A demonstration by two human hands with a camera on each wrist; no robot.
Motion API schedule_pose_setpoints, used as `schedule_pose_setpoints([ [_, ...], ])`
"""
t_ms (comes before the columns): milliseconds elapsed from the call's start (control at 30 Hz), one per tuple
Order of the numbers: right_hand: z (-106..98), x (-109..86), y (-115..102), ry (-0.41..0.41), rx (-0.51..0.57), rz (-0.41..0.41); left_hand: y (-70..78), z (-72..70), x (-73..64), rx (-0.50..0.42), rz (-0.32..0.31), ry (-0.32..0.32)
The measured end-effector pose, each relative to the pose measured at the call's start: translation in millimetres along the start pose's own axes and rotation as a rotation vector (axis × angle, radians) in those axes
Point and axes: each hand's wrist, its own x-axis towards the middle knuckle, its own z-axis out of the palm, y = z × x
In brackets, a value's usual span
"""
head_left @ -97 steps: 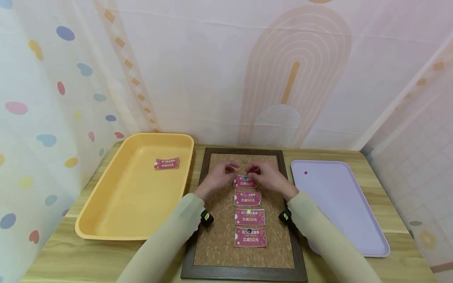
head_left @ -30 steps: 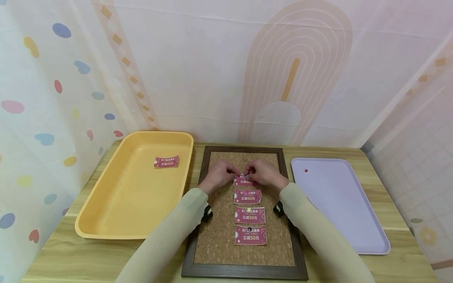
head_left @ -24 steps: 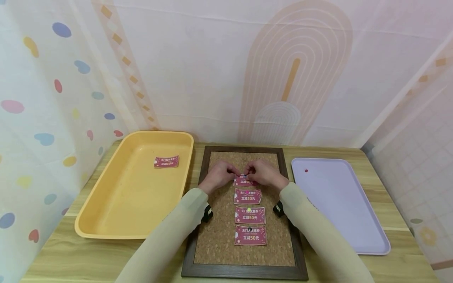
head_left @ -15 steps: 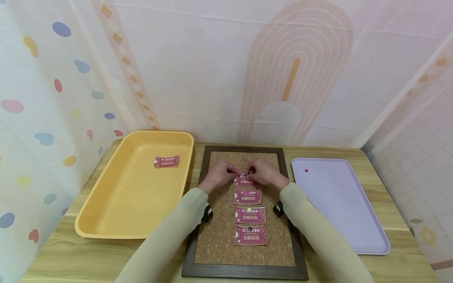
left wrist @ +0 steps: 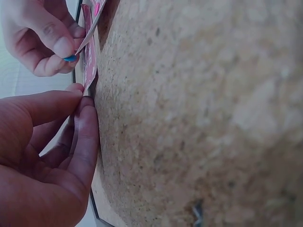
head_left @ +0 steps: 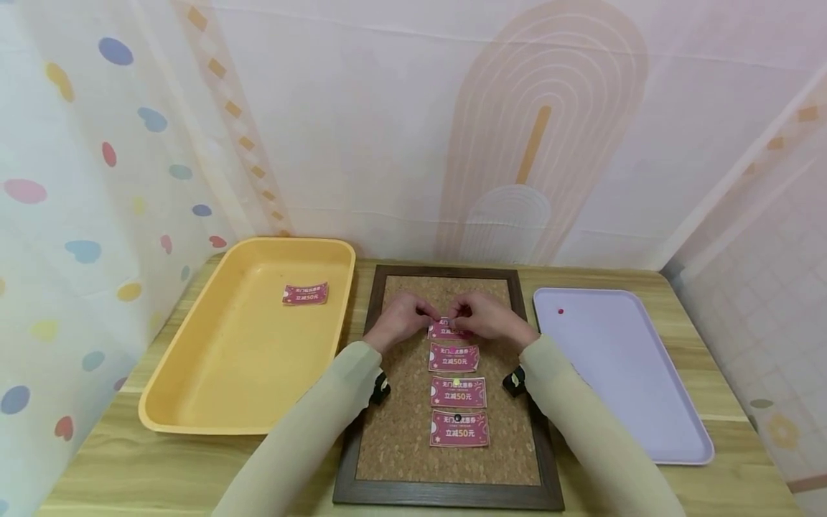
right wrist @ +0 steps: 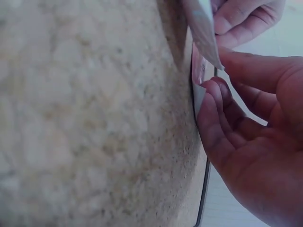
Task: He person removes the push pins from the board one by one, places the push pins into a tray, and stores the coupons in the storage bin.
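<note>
"Where's the coupon in hand?"

"The farthest coupon point(head_left: 441, 332) sits over the far half of the corkboard point(head_left: 394, 445), between the two hands."

"And the fingers?"

"The left hand point(head_left: 402, 319) pinches its left edge between thumb and fingertips. The right hand point(head_left: 489, 316) seems to pinch the blue pin point(left wrist: 70, 58), thumb against fingers. Whether the pin's point is in the cork, I can't tell."

"What could go wrong?"

"A tug from the left could skew the paper, or tear it if the pin is through. A pin pushed in at a slant might hold poorly, and fingertips that close could get pricked."

"Anything nearby?"

"The next coupon point(head_left: 454, 357), one place toward the board's near edge, lifts off the cork close to the right fingers. A careless drop of the hand might crease it or work its pink pin point(left wrist: 97, 8) loose."

"Beyond the board?"

"Left of it, a yellow bin point(head_left: 226, 373) holds another coupon point(head_left: 306, 294). Right of it, a lilac tray point(head_left: 633, 380) holds a red pin point(head_left: 561, 311); a sleeve bumping that tray could send the pin rolling."
</note>
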Motion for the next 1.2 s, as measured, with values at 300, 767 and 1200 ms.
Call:
schedule_pose_setpoints([
  [300, -6, -9.2, -1, 0.026, 0.165, -0.01, 0.1, -0.1, -0.6, -0.032, 0.009, -0.023],
  [767, -9, -29.3, -12, 0.197, 0.251, -0.096, 9.5, -19.9, -15.6, -0.098, 0.019, -0.066],
  [1200, -24, -58.4, -12, 0.254, 0.291, -0.074, 21.1, -42.1, -33.1, -0.158, 0.047, -0.009],
])
